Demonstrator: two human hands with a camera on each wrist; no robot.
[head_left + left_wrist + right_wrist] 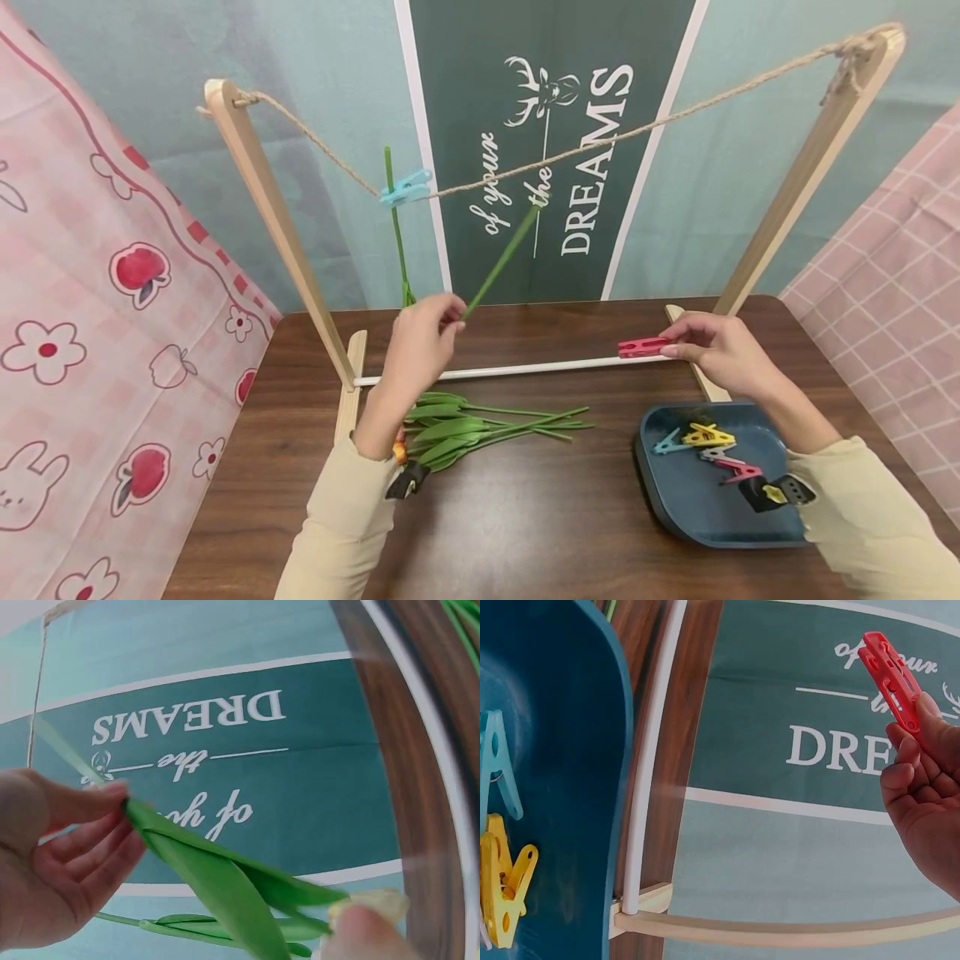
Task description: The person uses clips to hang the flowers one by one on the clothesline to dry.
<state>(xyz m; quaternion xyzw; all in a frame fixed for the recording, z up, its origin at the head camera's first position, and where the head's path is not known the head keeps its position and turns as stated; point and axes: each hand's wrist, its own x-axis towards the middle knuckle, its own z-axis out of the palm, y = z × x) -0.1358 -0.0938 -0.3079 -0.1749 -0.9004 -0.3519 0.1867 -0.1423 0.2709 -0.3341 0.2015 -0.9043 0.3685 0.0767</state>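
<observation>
My left hand [423, 342] pinches the green stem of an artificial tulip [502, 262], the stem slanting up towards the rope. In the left wrist view, its broad leaves [214, 889] and a pale, blurred bloom [384, 904] hang below the fingers. My right hand [723, 350] holds a red clothespin [641, 347] between thumb and fingers, just above the white rod; its jaws look closed. A twine rope [570, 154] sags between two wooden posts. On it, a light blue clothespin [405, 190] grips another green stem [398, 242], whose lower part is hidden behind my left hand.
Several more tulips [457, 429] lie on the brown table [510, 517] near my left forearm. At the right, a dark blue tray [652, 492] contains several clothespins [708, 435]. A wooden post [277, 225] stands left, another [810, 175] right, joined by a white rod [510, 368].
</observation>
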